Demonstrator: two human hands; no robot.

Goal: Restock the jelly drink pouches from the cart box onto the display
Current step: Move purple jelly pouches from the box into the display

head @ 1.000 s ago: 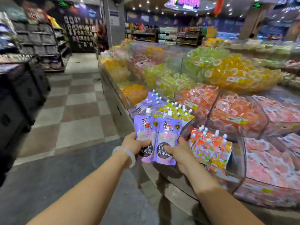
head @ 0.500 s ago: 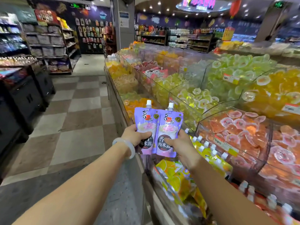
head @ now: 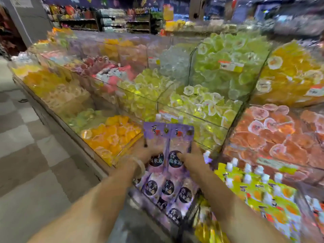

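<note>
While both grip them upright, left hand [head: 146,156] and right hand [head: 190,159] hold two purple pouches [head: 168,146] side by side, just above the purple pouch bin [head: 163,192].

Bright, even shop light falls from overhead, with no hard shadows and only soft sheen on the clear bin walls [head: 177,100] at centre frame. The whole frame is smeared by motion blur and blocky compression, so the print on the purple pouches [head: 168,146] at lower centre is barely legible. Wide-angle distortion bends lines at the edges, and the far shelves [head: 108,21] along the top dissolve into mush.
</note>
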